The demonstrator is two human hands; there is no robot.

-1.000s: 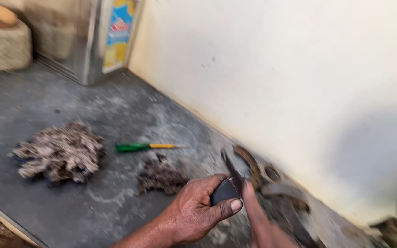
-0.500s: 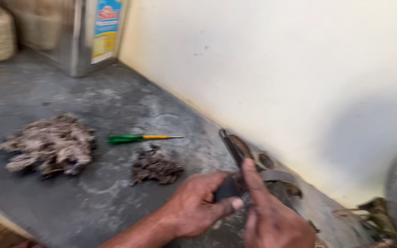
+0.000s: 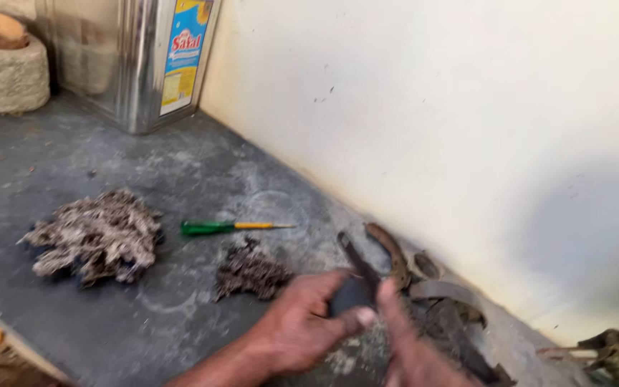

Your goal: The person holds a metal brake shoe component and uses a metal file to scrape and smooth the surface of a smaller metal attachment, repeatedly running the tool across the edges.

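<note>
Left hand (image 3: 302, 326): palm down, low over the grey floor (image 3: 109, 322), fingers wrapped round a dark curved metal piece (image 3: 356, 276). Right hand (image 3: 413, 351): blurred, cut off below, fingers touching that piece; grip unclear. Nearby: worn curved metal parts (image 3: 438, 308), two dirty rags (image 3: 98, 233), green-handled screwdriver (image 3: 231, 227), metal tin (image 3: 145, 57).

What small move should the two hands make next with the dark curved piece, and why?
Probably steady it first: the left hand grips the dark curved piece from below while the right hand only touches it, and both look motion-blurred. A firmer two-handed hold seems sensible.
</note>
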